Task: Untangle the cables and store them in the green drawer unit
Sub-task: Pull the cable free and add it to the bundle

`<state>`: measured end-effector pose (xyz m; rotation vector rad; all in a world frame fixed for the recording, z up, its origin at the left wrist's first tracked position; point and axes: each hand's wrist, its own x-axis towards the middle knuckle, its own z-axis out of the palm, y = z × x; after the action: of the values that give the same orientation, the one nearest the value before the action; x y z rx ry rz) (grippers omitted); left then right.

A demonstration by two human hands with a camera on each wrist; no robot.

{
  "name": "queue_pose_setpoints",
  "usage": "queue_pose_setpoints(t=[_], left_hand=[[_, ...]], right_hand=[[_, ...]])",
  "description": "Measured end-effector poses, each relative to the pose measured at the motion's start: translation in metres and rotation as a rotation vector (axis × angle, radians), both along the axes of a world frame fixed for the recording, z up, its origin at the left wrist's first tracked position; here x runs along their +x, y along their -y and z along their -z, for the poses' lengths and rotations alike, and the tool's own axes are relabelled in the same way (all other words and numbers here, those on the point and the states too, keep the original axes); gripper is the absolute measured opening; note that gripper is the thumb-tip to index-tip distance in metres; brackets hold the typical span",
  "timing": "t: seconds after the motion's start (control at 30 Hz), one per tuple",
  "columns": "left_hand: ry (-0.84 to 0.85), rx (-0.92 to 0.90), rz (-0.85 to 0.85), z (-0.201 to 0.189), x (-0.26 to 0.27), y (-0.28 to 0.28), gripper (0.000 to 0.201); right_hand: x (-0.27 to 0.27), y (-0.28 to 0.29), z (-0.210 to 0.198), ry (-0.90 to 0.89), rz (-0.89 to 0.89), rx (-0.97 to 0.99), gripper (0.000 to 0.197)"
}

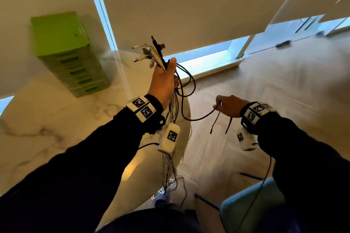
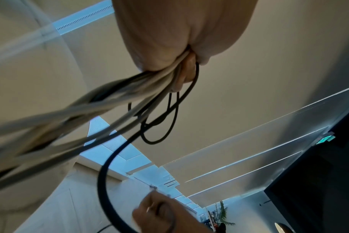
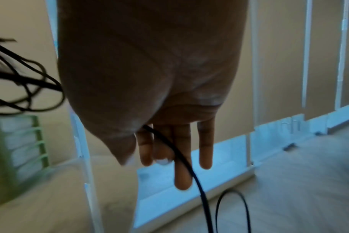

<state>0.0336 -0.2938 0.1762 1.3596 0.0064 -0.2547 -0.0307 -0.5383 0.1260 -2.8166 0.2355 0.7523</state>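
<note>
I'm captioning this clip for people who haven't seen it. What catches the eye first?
The left hand, raised mid-frame, grips a bundle of cables, plugs fanning above, tails hanging below. The right hand, lower right, holds one black cable looping from it. The green drawer unit stands on the table, back left.

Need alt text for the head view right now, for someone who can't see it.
The left hand holds up a bundle of cables while the right hand pinches one black cable looping out of it. The green drawer unit stands on the marble table.
</note>
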Motion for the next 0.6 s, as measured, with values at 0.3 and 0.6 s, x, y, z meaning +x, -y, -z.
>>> queue_pose_setpoints(t=[0.3, 0.6], left_hand=[[0.004, 0.067, 0.066, 0.008, -0.003, 0.036, 0.045], [-0.022, 0.160, -0.017, 0.017, 0.003, 0.048, 0.037]], right_hand=[[-0.015, 0.036, 0.019, 0.215, 0.051, 0.163, 0.030], [0.014, -0.069, -0.009, 0.853, 0.078, 0.474, 0.050]])
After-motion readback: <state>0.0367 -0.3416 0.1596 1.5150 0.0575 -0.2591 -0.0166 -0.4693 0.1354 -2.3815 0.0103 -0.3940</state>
